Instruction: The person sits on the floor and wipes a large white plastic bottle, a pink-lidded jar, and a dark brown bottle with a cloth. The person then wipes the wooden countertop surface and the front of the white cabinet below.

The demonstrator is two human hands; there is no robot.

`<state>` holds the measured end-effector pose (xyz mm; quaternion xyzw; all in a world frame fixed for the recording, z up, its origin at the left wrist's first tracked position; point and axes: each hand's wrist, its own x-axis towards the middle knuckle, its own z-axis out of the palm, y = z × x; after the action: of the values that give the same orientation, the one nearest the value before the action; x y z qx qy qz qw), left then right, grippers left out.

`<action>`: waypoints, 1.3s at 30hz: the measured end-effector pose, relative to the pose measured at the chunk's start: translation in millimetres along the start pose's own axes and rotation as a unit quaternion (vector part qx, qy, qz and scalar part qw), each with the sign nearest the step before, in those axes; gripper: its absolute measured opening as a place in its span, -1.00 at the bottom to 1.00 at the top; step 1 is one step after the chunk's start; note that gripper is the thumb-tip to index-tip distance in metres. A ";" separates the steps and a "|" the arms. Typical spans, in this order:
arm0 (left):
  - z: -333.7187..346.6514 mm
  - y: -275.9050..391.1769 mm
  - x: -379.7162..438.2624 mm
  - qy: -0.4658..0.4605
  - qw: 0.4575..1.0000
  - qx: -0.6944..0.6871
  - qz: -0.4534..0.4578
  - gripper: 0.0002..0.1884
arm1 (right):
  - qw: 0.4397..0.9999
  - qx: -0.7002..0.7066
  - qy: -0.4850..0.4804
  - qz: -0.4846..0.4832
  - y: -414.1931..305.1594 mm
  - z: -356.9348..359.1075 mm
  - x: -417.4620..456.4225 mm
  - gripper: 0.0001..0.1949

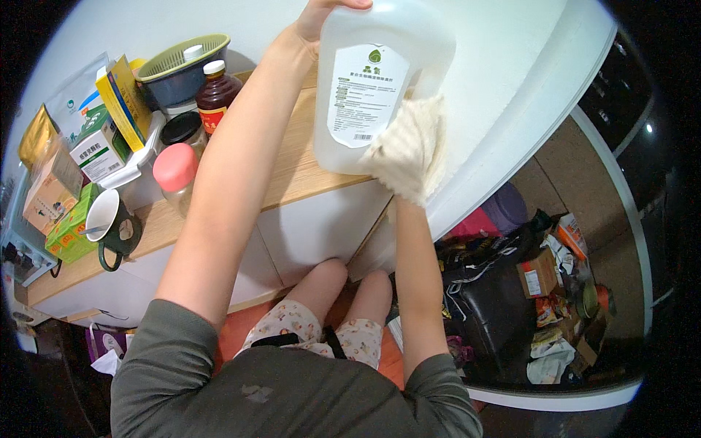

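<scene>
A large translucent plastic jug with a white label bearing writing is held up before me, over the right end of the wooden counter top. My left hand grips it by its upper left side, and part of that hand is cut off by the picture's top edge. A cream cloth wraps my right hand and lies against the jug's lower right side. The fingers of that hand are hidden under the cloth. The jug's cap and top are out of view.
Left on the counter stand a pink-lidded jar, a dark bottle with a white cap, a dark green mug with a spoon, several boxes and a basin with a green strainer. A white wall edge borders the right, with a cluttered floor beyond.
</scene>
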<state>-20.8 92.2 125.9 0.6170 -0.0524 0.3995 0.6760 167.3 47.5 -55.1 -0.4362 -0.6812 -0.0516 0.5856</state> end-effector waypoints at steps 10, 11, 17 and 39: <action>-10.4 -7.1 5.9 -0.005 0.999 -0.025 0.020 -0.32 | 0.915 0.359 -0.020 0.184 8.3 -18.2 61.5 -0.53; -14.2 -9.4 6.7 -0.017 0.999 -0.020 0.028 -0.33 | 0.865 0.442 -0.004 0.237 4.6 -19.7 61.2 -0.56; -9.7 -8.2 6.5 -0.047 0.995 -0.086 0.014 -0.35 | 0.868 0.466 0.052 0.166 29.3 -6.9 52.0 -0.63; -15.2 -8.8 6.3 -0.083 0.989 -0.124 0.009 -0.34 | 0.987 -0.084 0.082 -0.113 4.8 2.1 -25.4 -0.79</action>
<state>-17.6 109.2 118.9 0.5591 -0.1627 0.3433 0.7369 167.2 38.0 -79.2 -0.3987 -0.6690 -0.2100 0.5911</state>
